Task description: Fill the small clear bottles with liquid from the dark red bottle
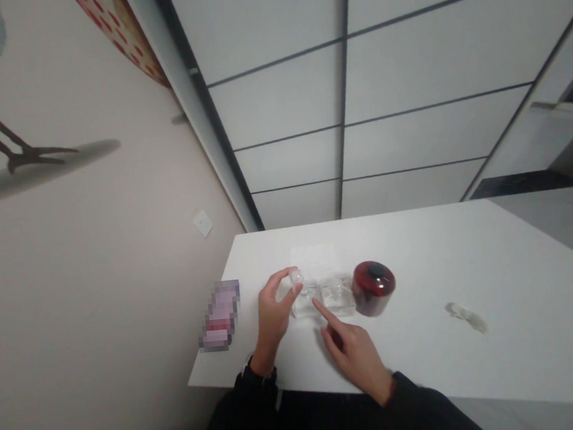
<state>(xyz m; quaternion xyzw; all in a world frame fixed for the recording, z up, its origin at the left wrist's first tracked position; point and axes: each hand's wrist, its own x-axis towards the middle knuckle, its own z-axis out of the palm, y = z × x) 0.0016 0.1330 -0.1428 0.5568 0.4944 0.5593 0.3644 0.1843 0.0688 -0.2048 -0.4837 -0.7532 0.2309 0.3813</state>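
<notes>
My left hand point(275, 310) pinches a small clear round piece point(297, 278), like a stopper or cap, between thumb and fingers. It is held just above the left one of two clear, square-sided containers point(338, 296) that stand side by side on the white table. My right hand point(353, 350) holds nothing. Its index finger is stretched out, with the tip at the front of the left container, while the other fingers are partly curled. I cannot tell whether that fingertip touches the container. Close against the right container stands a dark red round jar point(374, 287) with a black knob on top.
On the white table point(419, 357) a crumpled translucent strip point(466, 317) lies to the right. A blurred pinkish-purple object point(220, 316) is at the left edge. Behind the table rise white panelled doors point(287, 108), and a wall with a socket point(203, 223) is at left.
</notes>
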